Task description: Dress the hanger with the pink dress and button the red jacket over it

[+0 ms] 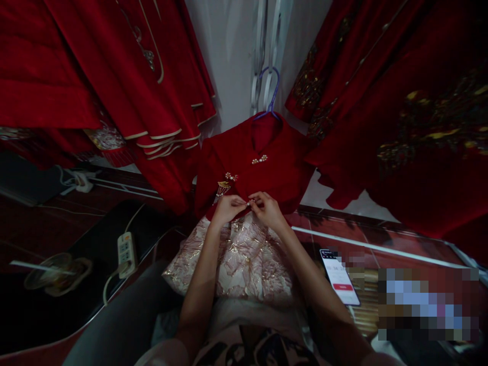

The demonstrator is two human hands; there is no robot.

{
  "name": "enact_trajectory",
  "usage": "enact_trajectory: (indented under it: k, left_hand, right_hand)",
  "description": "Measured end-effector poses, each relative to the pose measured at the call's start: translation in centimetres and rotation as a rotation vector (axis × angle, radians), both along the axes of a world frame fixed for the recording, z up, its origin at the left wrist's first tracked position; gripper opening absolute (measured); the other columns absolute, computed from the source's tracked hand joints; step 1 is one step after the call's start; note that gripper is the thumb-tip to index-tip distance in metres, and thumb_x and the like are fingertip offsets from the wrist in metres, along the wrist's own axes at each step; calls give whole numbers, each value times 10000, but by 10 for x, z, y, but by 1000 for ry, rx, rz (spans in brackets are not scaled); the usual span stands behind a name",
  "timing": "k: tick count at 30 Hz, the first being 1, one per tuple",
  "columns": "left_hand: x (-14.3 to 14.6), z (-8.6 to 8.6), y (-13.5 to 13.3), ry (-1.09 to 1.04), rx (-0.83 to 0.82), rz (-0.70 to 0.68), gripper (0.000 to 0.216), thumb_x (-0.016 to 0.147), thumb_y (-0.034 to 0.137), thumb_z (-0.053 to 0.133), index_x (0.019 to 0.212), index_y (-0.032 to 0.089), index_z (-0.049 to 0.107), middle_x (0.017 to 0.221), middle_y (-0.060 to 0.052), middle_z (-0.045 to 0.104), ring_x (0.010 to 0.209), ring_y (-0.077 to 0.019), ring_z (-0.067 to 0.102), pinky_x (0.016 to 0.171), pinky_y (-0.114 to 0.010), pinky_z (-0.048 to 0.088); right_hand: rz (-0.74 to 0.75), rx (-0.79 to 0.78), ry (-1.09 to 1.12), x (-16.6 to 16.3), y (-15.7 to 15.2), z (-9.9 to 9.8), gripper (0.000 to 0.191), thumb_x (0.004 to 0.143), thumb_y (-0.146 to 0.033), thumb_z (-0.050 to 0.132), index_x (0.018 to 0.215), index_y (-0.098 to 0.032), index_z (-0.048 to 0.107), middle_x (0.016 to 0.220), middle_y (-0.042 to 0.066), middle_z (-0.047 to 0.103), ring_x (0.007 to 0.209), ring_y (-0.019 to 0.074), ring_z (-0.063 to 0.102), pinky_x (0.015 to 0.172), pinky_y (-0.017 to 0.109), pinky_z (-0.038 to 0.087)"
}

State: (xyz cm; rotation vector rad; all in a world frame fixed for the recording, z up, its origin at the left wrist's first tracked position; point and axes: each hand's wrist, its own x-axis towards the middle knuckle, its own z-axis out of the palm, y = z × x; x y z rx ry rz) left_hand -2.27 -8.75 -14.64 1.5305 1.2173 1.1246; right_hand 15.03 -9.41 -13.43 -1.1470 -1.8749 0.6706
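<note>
Red garment [278, 175] (on hanger [275, 93]); left hand [229, 209], right hand [269, 209] pinching pale ornament [249, 204].

Probably garment shop or workroom: red clothes [107, 66] hanging both sides.

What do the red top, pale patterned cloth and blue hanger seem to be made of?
Red top: possibly velvet or felt; matte, even surface.
Pale patterned cloth: probably brocade, with glinting gold lines across crinkled fabric.
Blue hanger: perhaps plastic or coated wire; thin, evenly coloured.
</note>
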Motion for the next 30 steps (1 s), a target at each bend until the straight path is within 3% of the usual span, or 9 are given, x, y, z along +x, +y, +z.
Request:
enact_trajectory:
  k: [6, 12, 17, 20, 23, 30]
  left_hand:
    - [-2, -11, 3, 106, 0, -20, 143, 689, 248, 707, 740, 130, 642, 753, -58, 702, 684, -130, 650, 686, -248, 510]
    - [-5, 2, -2, 147, -20, 20, 315, 666, 432, 739, 744, 138, 656, 779, -76, 703, 709, -152, 652, 688, -264, 504]
    - [-17, 7, -3, 232, -21, 141, 360, 628, 480, 761, 770, 159, 683, 789, -73, 713, 723, -166, 661, 693, -275, 507]
    - [-23, 9, -3, 252, -8, 162, 331, 634, 477, 758, 749, 174, 689, 788, -60, 720, 723, -162, 663, 696, -270, 506]
    - [-20, 14, -7, 224, -3, 86, 274, 662, 433, 746, 748, 177, 700, 790, -52, 727, 721, -156, 663, 710, -266, 505]
    - [-3, 18, -14, 240, 23, 20, 273, 683, 419, 735, 739, 158, 678, 773, -60, 721, 668, -150, 653, 636, -244, 490]
  right_hand:
    - [30, -64, 16, 1, 1, -2, 170, 841, -221, 562, 998, -179, 613, 916, 50, 641, 740, 123, 622, 679, 243, 510]
    - [53, -105, 43, 2, 1, 1, 195, 840, -304, 580, 993, -185, 605, 849, 28, 617, 670, 114, 590, 621, 239, 481]
    - [-241, 45, 180, 12, 3, 13, 238, 818, -375, 613, 933, -187, 523, 715, -32, 482, 573, 93, 481, 549, 221, 408]
    - [-307, 89, 258, 18, 5, 19, 211, 829, -363, 598, 899, -195, 491, 698, -42, 455, 585, 92, 474, 562, 216, 407]
    - [-243, 57, 228, 20, 5, 20, 190, 829, -351, 594, 899, -191, 520, 684, -37, 490, 577, 94, 485, 561, 217, 410]
    - [63, -171, 18, 10, -3, 12, 168, 811, -304, 622, 918, -175, 623, 784, 26, 657, 692, 124, 614, 661, 246, 488]
